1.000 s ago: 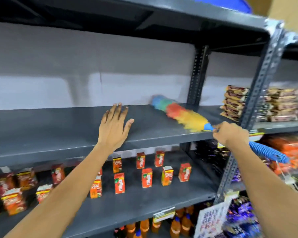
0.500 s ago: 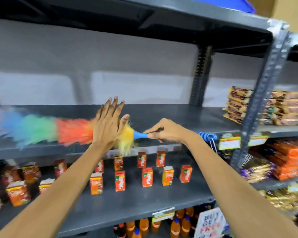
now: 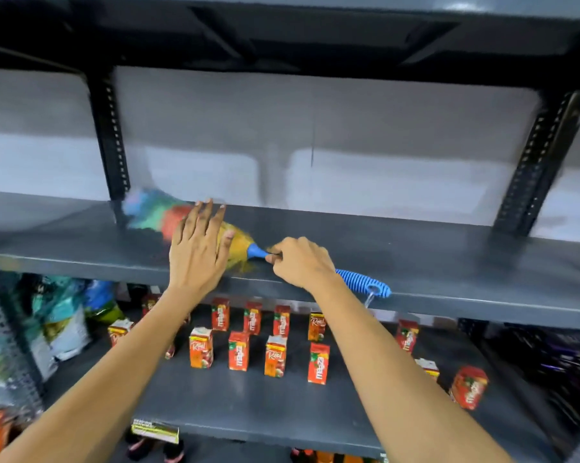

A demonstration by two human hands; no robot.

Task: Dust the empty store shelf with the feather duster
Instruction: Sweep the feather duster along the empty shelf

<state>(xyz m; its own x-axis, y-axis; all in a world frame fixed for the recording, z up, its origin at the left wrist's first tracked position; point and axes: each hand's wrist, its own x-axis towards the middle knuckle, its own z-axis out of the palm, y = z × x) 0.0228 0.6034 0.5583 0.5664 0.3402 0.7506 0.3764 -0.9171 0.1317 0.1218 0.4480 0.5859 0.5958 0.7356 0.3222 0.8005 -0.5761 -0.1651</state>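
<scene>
While sweeping: cartons [image 3: 238, 350] sit below, clear of work | right hand [image 3: 300, 262] closed on duster [image 3: 168, 217] handle, steering | left hand [image 3: 198, 248] flat, fingers [image 3: 208, 212] spread, likely bracing on shelf [image 3: 432, 262] | head laid far-left, near post [image 3: 110, 138].

Grey metal shelf [image 3: 415, 259], bare across its right half. Duster [image 3: 155, 213] lying on it at left, head blurred, reaching toward the back left post [image 3: 110, 138]; blue handle [image 3: 362, 282] angled out over the front edge. Left hand [image 3: 196, 248] flat on the deck near the front edge, over the duster head. Lower shelf [image 3: 255, 406] carrying small red juice cartons [image 3: 238, 350] upright in loose rows, one tilted at right.
</scene>
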